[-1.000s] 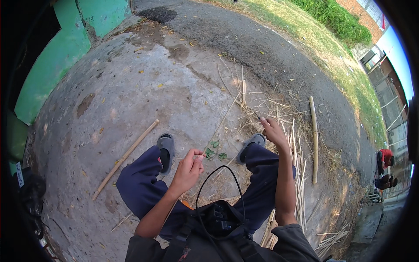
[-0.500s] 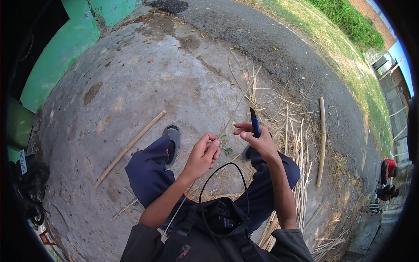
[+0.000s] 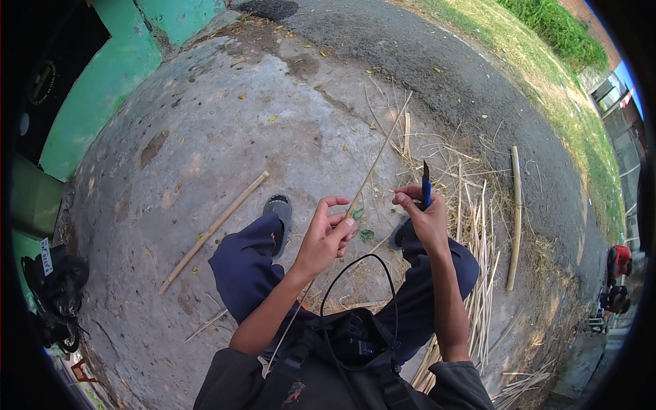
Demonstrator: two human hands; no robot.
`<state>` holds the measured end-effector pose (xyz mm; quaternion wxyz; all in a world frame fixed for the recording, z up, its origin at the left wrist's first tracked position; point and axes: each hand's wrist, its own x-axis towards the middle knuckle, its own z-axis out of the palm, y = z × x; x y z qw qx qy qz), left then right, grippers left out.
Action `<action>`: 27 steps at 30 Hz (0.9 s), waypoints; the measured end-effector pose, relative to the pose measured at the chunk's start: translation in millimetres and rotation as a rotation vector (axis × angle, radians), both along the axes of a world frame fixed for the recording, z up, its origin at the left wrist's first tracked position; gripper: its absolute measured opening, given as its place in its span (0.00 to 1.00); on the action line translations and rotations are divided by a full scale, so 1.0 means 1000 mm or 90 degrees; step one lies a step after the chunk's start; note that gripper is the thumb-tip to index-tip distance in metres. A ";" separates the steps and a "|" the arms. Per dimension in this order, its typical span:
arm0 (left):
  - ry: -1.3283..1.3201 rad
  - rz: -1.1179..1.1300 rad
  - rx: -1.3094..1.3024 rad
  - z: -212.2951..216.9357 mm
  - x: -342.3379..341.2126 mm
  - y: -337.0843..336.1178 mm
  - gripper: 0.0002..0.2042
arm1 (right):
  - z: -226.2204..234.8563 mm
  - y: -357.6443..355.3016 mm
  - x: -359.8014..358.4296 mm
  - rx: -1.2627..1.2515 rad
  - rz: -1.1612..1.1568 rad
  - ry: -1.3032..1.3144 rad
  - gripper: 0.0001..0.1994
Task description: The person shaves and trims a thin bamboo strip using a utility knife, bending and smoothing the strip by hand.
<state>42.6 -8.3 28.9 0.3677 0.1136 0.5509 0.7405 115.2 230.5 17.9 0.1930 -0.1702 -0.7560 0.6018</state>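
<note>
Clearly a light thing, the thin bamboo sliver (image 3: 372, 167): runs from the middle of the frame up toward upper centre, with its lower end passing down under the left forearm. Looks springy rather than stiff, likely to bend and whip at the free tip, probably easy to snap or split along the grain; edges may be sharp. Best held near the working spot, pinched between thumb and fingertips, as now.

Left hand (image 3: 324, 236) at frame centre, fingers curled narrow around the sliver, index finger arched above it. Right hand (image 3: 427, 219) just right of centre, fingers closed on a blue-handled knife (image 3: 425, 184), dark blade pointing up, close to the sliver but apart from it.

Further out: navy trouser legs and grey sandals (image 3: 279, 212) below the hands, a black pack with a looping black cable (image 3: 355, 273) at lower centre. Pale split strips (image 3: 478, 287) heaped at right, a thicker bamboo pole (image 3: 514, 219) lying upright in the picture beyond them, another bamboo stick (image 3: 213, 231) slanting at left on the worn concrete ground (image 3: 205, 123).

Signs and labels: a round dark emblem (image 3: 44, 75) on the black surface at upper left beside the green wall (image 3: 102, 82); a small white tag (image 3: 46, 254) at the left edge above a dark bag, writing too small to make out. No packages visible.
</note>
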 end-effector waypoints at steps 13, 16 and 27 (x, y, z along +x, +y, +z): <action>-0.023 -0.110 0.040 0.000 -0.002 -0.005 0.10 | 0.023 -0.040 -0.008 -0.147 0.082 -0.006 0.19; -0.009 -0.140 0.047 -0.002 0.002 -0.003 0.10 | 0.018 -0.039 -0.010 -0.188 0.082 -0.049 0.15; 0.037 -0.190 -0.014 -0.014 0.009 -0.004 0.12 | 0.018 -0.031 -0.014 -0.200 0.003 -0.041 0.14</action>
